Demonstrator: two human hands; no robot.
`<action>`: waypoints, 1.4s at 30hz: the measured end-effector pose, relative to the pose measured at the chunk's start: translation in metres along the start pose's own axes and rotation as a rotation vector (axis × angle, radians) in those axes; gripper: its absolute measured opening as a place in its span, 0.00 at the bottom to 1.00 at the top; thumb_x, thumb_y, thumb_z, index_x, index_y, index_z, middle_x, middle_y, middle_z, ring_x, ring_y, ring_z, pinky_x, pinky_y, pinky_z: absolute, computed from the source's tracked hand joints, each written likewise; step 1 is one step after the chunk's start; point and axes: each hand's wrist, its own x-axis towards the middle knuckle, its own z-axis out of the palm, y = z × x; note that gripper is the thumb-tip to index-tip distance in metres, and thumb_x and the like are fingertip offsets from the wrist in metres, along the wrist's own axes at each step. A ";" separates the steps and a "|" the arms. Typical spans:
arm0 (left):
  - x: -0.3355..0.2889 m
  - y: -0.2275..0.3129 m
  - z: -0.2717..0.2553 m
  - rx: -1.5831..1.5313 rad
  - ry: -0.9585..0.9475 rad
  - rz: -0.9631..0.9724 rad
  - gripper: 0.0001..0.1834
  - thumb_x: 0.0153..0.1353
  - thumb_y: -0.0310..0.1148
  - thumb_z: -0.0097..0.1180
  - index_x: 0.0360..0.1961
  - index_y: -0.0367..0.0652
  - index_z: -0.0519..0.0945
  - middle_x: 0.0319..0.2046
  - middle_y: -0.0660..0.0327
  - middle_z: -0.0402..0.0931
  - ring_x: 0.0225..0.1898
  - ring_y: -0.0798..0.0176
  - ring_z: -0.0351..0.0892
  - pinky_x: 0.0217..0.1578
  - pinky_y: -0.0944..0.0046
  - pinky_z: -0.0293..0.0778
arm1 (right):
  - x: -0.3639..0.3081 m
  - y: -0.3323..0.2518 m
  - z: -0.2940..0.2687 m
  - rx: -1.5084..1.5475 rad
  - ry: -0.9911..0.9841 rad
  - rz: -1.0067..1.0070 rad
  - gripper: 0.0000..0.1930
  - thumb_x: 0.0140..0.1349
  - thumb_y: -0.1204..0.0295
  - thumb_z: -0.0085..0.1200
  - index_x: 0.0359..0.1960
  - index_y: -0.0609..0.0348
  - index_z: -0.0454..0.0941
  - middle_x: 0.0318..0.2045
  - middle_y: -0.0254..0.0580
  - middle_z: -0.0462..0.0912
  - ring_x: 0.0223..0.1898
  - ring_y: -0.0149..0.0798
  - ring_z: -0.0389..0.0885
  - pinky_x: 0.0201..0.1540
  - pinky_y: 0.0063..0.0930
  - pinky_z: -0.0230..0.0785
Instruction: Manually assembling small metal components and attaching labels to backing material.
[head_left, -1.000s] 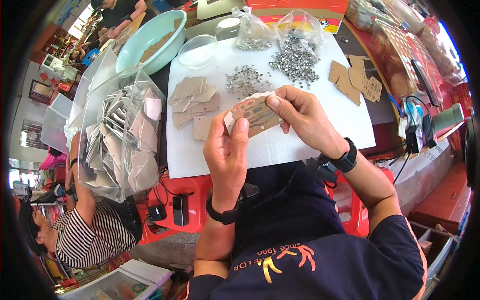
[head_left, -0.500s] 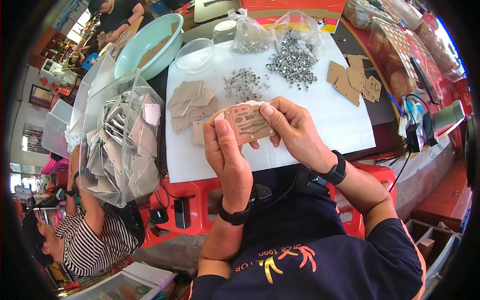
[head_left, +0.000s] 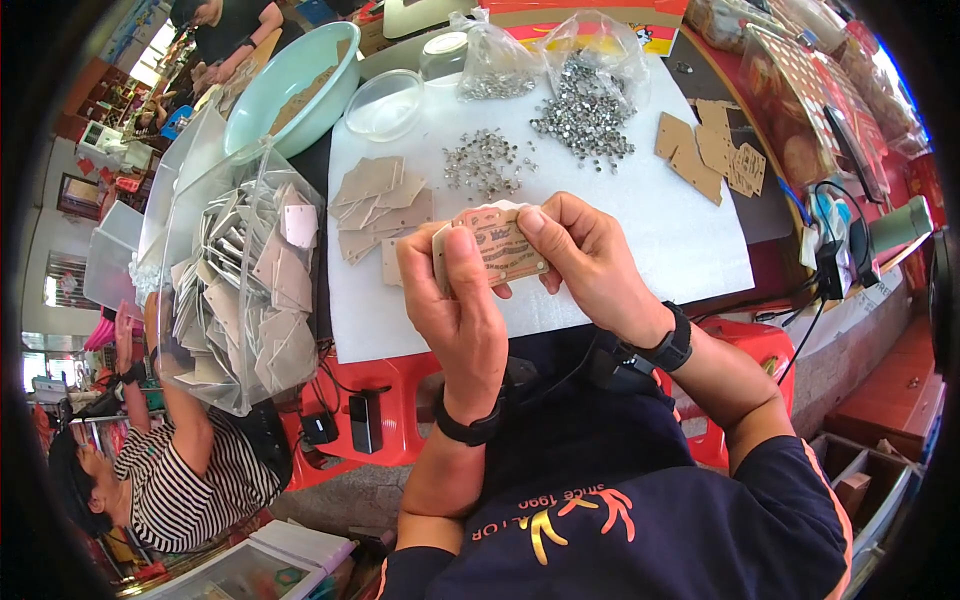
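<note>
Between my two hands is a small brown printed card (head_left: 512, 252) with a wavy pale top edge and small holes. My left hand (head_left: 455, 315) is closed on its left side, the thumb pressing the front. With thumb and fingers, my right hand (head_left: 590, 265) pinches the right edge. Just beyond the card lies a loose spread of small shiny metal pieces (head_left: 482, 160). Plain grey-brown cards (head_left: 372, 183) are piled near my left hand. The backs of the held card and several fingertips are hidden.
A white sheet (head_left: 690, 245) covers the table. At left stand a clear bin (head_left: 240, 385) of cards and a pale green basin (head_left: 335, 90). Bags of metal pieces (head_left: 590, 75) lie at the back, brown cards (head_left: 690, 160) at right. A striped-shirt person (head_left: 200, 485) sits at left.
My left fingers have shifted slightly left around the card, and the card is tilted a little differently. The striped-shirt person's hand now shows raised beside the bin.
</note>
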 end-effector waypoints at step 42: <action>-0.004 -0.013 -0.002 -0.177 0.023 -0.142 0.12 0.76 0.39 0.43 0.48 0.41 0.66 0.37 0.56 0.79 0.25 0.71 0.75 0.21 0.71 0.68 | -0.010 -0.007 0.002 0.085 -0.138 0.095 0.21 0.78 0.60 0.39 0.45 0.69 0.75 0.30 0.39 0.82 0.24 0.25 0.75 0.27 0.20 0.72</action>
